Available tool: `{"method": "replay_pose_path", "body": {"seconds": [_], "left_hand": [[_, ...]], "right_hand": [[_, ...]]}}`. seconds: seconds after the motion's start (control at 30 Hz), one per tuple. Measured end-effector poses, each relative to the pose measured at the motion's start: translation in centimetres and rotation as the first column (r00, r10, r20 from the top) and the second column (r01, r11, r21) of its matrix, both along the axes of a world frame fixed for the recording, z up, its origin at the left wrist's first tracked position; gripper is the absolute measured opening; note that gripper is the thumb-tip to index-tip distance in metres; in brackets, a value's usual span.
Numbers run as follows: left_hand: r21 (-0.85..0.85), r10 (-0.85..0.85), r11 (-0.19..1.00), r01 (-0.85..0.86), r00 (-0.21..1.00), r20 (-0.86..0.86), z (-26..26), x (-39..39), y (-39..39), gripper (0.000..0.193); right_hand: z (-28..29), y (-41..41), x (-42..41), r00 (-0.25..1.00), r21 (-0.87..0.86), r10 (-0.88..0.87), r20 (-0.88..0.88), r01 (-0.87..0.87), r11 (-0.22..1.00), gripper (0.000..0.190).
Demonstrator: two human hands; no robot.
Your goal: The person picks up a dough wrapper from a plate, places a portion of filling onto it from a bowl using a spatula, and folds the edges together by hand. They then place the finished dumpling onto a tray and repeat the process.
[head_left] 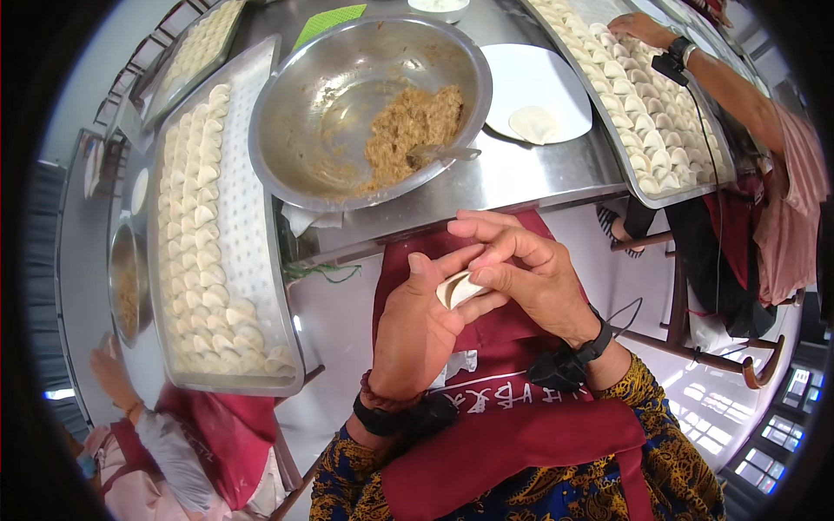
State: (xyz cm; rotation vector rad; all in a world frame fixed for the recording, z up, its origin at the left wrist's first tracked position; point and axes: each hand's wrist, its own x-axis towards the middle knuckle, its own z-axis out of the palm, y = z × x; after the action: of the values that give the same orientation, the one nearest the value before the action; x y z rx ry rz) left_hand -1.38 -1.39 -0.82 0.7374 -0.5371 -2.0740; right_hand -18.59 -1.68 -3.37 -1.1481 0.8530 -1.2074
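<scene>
A folded dumpling wrapper [458,289] lies across the fingers of my left hand [420,319], its edge partly parted. My right hand [531,273] pinches the wrapper's right end between thumb and fingertips; whether filling is inside, I cannot tell. Just beyond my hands, on the steel table, stands a large metal bowl [313,71] with brown minced filling [407,130] heaped on its right side. A spoon [449,154] is stuck in that filling, handle towards the right. Further right, one round wrapper [534,124] rests on a white plate [534,71].
Left of the bowl, a perforated tray [251,228] carries rows of dumplings [195,215]. At right, a co-worker's hand [642,29] touches dumplings on another tray [684,193]. A second co-worker's hand [111,374] shows at lower left, near another filling bowl [140,273]. A green mat [329,23] lies behind.
</scene>
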Motion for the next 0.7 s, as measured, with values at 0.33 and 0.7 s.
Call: {"method": "replay_pose_path", "body": {"seconds": [0.33,0.7], "left_hand": [[0.040,-0.093,0.995,0.093,0.995,-0.024,0.2,1.1,-0.3,0.069],[0.023,-0.164,0.986,0.163,0.986,0.038,1.4,1.3,-0.4,0.070]], "right_hand": [[0.1,0.2,-0.1,0.998,0.059,0.060,-0.031,-0.058,0.997,0.008],[0.9,0.7,-0.2,0.966,-0.024,0.082,-0.244,-0.091,0.996,0.014]]}}
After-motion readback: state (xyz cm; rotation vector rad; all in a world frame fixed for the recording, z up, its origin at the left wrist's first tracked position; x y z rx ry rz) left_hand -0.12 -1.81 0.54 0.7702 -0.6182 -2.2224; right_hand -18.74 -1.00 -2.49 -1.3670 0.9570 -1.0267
